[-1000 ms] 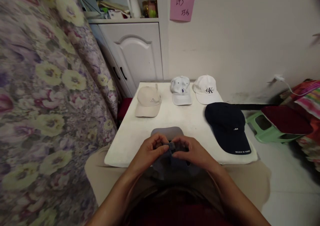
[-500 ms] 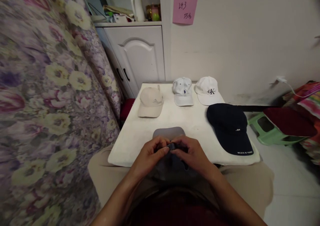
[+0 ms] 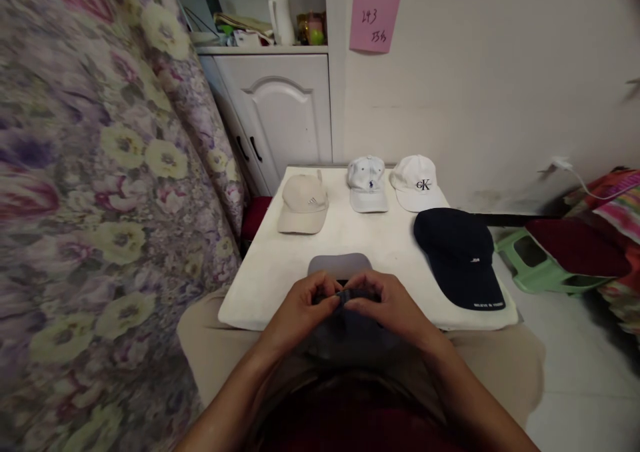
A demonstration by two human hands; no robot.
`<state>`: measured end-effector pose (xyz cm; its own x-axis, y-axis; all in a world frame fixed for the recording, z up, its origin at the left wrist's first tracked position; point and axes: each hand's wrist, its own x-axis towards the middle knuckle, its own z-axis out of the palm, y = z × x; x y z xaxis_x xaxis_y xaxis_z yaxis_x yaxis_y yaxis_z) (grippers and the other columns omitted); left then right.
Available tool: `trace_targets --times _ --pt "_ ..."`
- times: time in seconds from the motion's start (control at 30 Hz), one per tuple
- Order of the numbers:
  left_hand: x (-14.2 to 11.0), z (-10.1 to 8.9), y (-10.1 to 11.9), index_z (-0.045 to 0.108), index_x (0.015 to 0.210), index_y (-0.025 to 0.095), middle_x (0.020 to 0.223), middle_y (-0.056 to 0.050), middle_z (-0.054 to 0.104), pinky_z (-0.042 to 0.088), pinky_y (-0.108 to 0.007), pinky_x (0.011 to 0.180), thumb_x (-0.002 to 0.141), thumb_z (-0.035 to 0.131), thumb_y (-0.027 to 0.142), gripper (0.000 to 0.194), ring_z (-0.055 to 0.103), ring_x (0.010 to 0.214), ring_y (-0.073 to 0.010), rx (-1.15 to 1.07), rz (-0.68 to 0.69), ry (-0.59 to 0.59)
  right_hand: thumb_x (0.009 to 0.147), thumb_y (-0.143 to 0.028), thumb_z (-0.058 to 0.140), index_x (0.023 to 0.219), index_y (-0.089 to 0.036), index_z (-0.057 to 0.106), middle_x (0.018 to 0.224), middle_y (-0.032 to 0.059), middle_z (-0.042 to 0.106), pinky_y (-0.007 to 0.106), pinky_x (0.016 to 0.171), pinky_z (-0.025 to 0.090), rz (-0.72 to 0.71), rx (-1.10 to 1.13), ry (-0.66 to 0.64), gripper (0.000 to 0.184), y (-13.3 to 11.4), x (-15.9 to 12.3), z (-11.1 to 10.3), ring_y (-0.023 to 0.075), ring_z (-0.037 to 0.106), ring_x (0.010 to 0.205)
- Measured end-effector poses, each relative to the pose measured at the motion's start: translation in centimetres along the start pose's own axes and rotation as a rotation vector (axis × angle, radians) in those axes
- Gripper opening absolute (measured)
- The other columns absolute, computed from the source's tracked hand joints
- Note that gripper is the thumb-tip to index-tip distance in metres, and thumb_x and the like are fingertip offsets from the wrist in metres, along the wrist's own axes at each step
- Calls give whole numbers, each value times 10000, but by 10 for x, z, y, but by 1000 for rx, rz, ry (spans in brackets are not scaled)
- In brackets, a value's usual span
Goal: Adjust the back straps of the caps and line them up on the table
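Note:
A grey baseball cap (image 3: 341,263) lies at the table's near edge, its brim pointing away from me. Above it, my left hand (image 3: 313,300) and my right hand (image 3: 384,300) meet, thumbs and fingers pinching the cap's dark back strap (image 3: 345,297). Both hands are closed on this strap, which has a small buckle-like part between the fingertips, too small to make out. Most of the cap's crown is shaded and partly hidden under my hands. A dark navy cap (image 3: 457,252) rests right of my right hand.
At the back of the white-covered table (image 3: 270,272) sit a beige cap (image 3: 304,202), a pale blue cap (image 3: 367,184) and a white cap (image 3: 416,182). A floral curtain (image 3: 115,239) hangs at left. A green stool (image 3: 520,265) stands at right, a cabinet (image 3: 283,109) behind.
The strap end that hung loose below my right hand no longer shows there. Both hands stay together on the strap, my right hand slightly shifted. The view has tilted a little.

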<state>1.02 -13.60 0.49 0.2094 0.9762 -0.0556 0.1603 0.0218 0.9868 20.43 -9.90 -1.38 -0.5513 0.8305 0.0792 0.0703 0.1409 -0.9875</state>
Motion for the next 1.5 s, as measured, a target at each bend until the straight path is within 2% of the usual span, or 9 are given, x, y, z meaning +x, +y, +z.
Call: trace_targets --times 0.27,0.53,0.63,0.73,0.83,0.93,1.03,1.33,1.5 --pt "-2 -2 18 484 700 188 855 -19 619 398 -254 669 809 619 237 181 538 788 -160 150 15 -37 769 -299 743 792 -180 655 694 -21 608 249 585 360 101 33 -37 150 0 2 -6 125 502 624" --pt "2 -4 16 527 730 184 849 -15 617 402 -268 690 791 624 238 126 538 799 -171 196 4 -27 749 -285 731 767 -184 643 693 -22 589 249 589 355 95 55 40 134 4 1 -7 127 493 628" --pt "2 -3 15 567 857 183 823 -4 598 398 -261 674 794 652 264 133 530 776 -168 195 1 8 755 -295 731 771 -185 639 685 -26 574 250 589 353 89 62 49 144 6 1 -9 126 483 623" --pt "3 -2 14 612 1027 191 873 -16 626 408 -263 690 891 584 354 214 549 802 -175 218 44 -27 758 -292 731 779 -186 636 686 -27 571 248 584 351 86 66 36 144 6 1 -10 125 477 621" --pt "6 -3 10 672 932 187 849 -19 637 412 -265 701 964 474 406 298 552 800 -178 277 66 -96 763 -281 725 783 -188 638 691 -28 573 248 589 354 79 42 29 129 5 2 -11 126 481 629" --pt "9 -3 5 659 823 177 723 2 570 373 -238 600 946 499 435 327 493 681 -153 290 30 -118 759 -269 724 789 -187 646 700 -29 583 250 600 363 77 25 13 117 5 3 -12 128 496 640" --pt "12 -3 4 649 819 175 717 6 552 356 -231 588 927 525 416 292 469 676 -150 309 37 -117 758 -272 731 802 -184 655 700 -31 590 248 600 363 88 42 -11 125 5 5 -14 124 500 633" --pt "18 -3 6 679 816 168 734 3 586 356 -241 620 881 567 347 221 490 697 -154 180 -20 -166 840 -457 659 773 -177 602 617 -34 528 227 486 266 114 173 -75 293 10 8 -16 97 399 524" --pt "18 0 -1 648 796 165 721 16 560 346 -243 625 864 588 326 184 468 685 -144 125 -6 -119 847 -482 641 780 -170 582 622 -37 542 221 459 246 124 248 -53 325 15 9 -10 73 364 463"
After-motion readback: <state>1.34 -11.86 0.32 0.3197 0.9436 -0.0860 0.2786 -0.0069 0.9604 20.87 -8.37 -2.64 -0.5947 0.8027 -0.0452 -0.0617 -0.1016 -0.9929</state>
